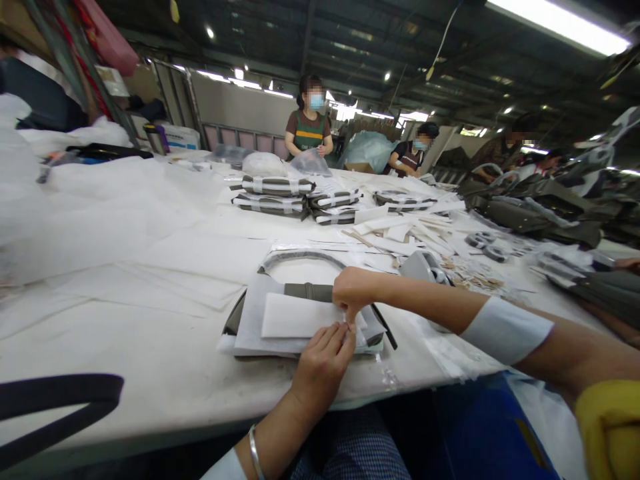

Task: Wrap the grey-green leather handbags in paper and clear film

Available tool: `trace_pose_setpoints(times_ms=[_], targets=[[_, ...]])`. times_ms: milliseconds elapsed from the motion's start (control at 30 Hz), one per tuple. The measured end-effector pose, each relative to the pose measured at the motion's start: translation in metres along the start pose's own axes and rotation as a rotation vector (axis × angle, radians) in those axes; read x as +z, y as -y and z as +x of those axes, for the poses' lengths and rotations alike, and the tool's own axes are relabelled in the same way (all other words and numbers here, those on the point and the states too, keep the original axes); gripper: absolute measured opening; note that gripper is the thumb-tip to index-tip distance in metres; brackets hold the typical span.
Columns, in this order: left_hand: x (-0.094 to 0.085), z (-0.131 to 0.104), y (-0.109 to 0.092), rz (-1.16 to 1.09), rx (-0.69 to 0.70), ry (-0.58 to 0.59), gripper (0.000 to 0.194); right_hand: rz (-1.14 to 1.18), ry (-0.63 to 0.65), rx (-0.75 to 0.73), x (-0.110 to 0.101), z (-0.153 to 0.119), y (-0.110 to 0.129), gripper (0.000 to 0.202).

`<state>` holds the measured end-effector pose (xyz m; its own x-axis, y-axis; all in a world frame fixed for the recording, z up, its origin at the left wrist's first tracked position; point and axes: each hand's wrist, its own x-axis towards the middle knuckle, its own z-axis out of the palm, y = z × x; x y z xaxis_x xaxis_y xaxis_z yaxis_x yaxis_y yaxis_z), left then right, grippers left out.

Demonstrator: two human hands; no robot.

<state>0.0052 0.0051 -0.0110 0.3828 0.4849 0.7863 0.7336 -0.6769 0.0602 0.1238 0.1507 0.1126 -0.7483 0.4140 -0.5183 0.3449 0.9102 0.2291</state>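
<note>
A dark olive bag [303, 291] lies flat in front of me, with its curved handle wrapped in pale film pointing away. White sheets cover most of it, and a thick white foam strip [295, 317] rests on top. My left hand [327, 347] presses on the strip's right end, fingers together. Just above it, my right hand [353, 293] is bent down with its fingers closed, its fingertips meeting those of my left hand. What is pinched between them is too small to make out.
A grey tape dispenser [425, 268] stands right of the bag. Wrapped bags [277, 187] are stacked farther back, beside scattered white strips [395, 230]. Tape rolls [485, 245] lie at the right. A black strap [60, 387] is at the near left. Several people work beyond the table [165, 393].
</note>
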Motion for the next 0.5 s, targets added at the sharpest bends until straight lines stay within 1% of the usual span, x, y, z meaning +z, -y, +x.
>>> trace_pose_setpoints(times_ms=[100,200,267,333,400,433,500], targets=[[0.002,-0.001,0.000,0.004,-0.018,0.006,0.026,0.059,-0.064,0.030,0.007,0.005,-0.015,0.042],[0.003,-0.002,0.000,0.020,-0.025,0.027,0.024,0.182,-0.066,0.084,0.017,0.010,-0.030,0.046],[0.003,-0.002,0.000,0.036,-0.008,0.049,0.023,0.297,-0.093,0.186,0.023,0.011,-0.040,0.045],[0.002,-0.003,0.000,0.048,0.006,0.071,0.024,0.387,-0.176,0.313,0.029,0.009,-0.047,0.040],[0.002,-0.003,0.000,0.053,0.001,0.069,0.025,0.427,-0.280,0.406,0.034,0.002,-0.048,0.032],[0.002,-0.004,-0.001,0.053,-0.005,0.057,0.026,0.434,-0.324,0.428,0.037,-0.003,-0.045,0.030],[0.002,-0.005,-0.001,0.052,-0.010,0.030,0.026,0.462,-0.384,0.427,0.045,-0.014,-0.034,0.039]])
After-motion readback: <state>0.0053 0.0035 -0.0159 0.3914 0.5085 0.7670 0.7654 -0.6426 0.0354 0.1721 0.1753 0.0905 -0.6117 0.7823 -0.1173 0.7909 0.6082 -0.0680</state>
